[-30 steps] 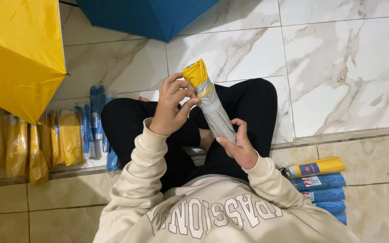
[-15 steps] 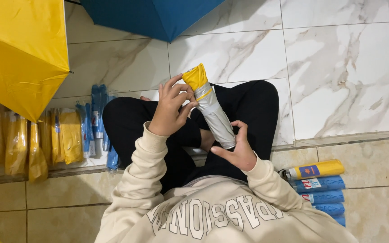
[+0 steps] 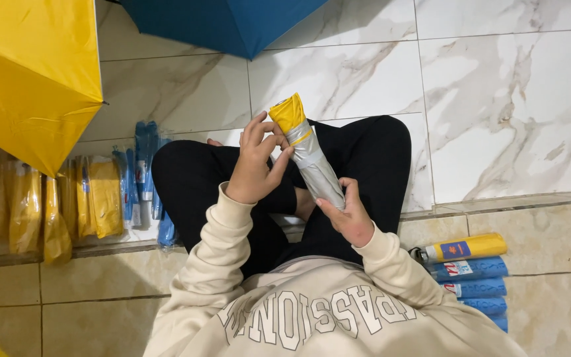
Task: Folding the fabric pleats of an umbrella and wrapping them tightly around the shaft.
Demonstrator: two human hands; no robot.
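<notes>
Head camera, looking down over my lap: the folded compact umbrella with a yellow outer canopy and silvery-grey lining [image 3: 308, 155] stands tilted between my hands, above my crossed legs in black trousers [image 3: 193, 182]. Its long axis runs from the lower end near my right wrist up and away to the left, ending in a bunched yellow tip. My right hand [image 3: 346, 218] is wrapped around the lower shaft, fingers curled shut on the silver fabric. My left hand [image 3: 256, 165] sits higher and is the nearer one to the tip; its fingertips pinch the folds just under the yellow end, beside a thin yellow strap that bands the roll. The fabric looks loosely gathered, creased, not yet smooth.

Beyond my knees lies a white marble-patterned tile floor [image 3: 497, 99]. An open yellow umbrella [image 3: 28, 73] fills the upper left corner, and an open blue umbrella [image 3: 226, 23] the top edge. To my left, on a step, lie yellow folded umbrellas in clear plastic sleeves [image 3: 54, 205] beside blue sleeved umbrellas [image 3: 143, 175]. To my right, on beige tiles, is a stack of sleeved umbrellas, one yellow over several blue [image 3: 467, 271].
</notes>
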